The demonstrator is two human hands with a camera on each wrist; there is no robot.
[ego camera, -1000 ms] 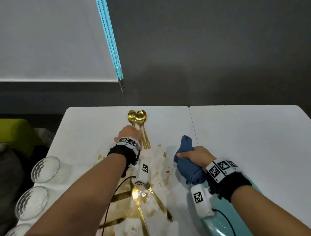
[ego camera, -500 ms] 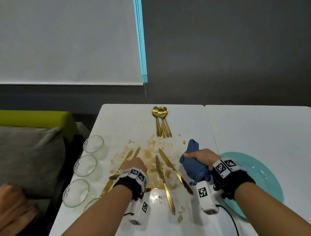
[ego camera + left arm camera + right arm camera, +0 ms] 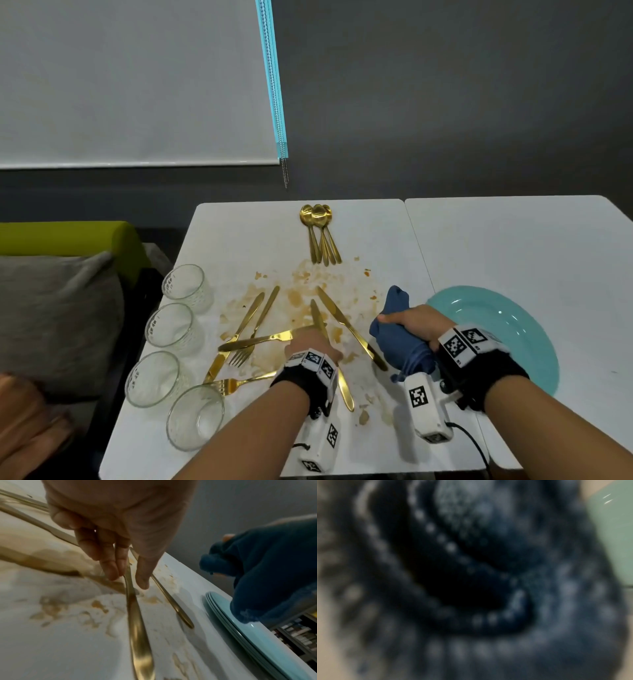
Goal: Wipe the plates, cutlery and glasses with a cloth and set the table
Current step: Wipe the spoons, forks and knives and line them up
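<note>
My left hand (image 3: 313,342) hovers low over a gold knife (image 3: 344,387) lying on the stained white table (image 3: 239,240). In the left wrist view its straight fingers and thumb (image 3: 126,580) come down on either side of the knife (image 3: 135,622), fingertips touching it. My right hand (image 3: 411,320) grips a bunched blue cloth (image 3: 394,325), which fills the right wrist view (image 3: 488,574). Stacked teal plates (image 3: 507,329) lie under and right of that hand. Gold spoons (image 3: 320,233) are grouped at the far side. More knives (image 3: 349,329) and forks (image 3: 239,382) are scattered in the brown smears.
Several clear glasses (image 3: 185,284) stand along the table's left edge. A second white table (image 3: 531,240) adjoins on the right. A green sofa with a grey cushion (image 3: 61,308) sits left, and another person's hand (image 3: 20,428) shows at lower left.
My left hand has drawn back from the spoons at the far side to the knife near me. The right hand has kept hold of the cloth. The head view has shifted back.
</note>
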